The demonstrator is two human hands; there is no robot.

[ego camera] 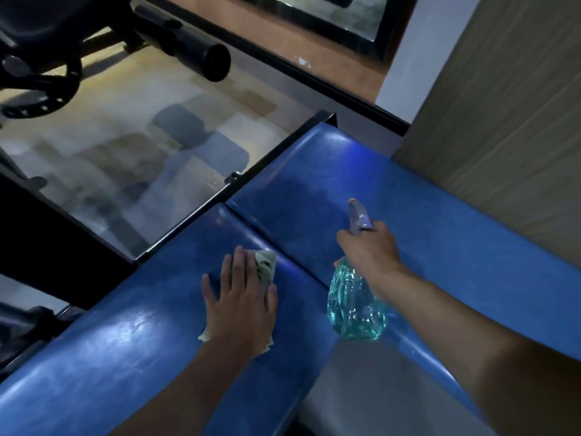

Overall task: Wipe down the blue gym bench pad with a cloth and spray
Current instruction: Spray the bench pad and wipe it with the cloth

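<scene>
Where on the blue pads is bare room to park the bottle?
Bare: near glossy blue vinyl pad left of the left hand; far blue pad up to its black-framed end. Crowded: the seam, with white cloth, right hand, translucent teal spray bottle.

L grip (240, 297) flat; R grip (369, 250) curled.

Glossy deep blue bench (125, 335) pad. A whitish cloth (267, 262) carries a dark green print. The spray bottle (355, 309) is clear turquoise, grey at the trigger. Tan wall panel (503, 121), finely streaked.
</scene>
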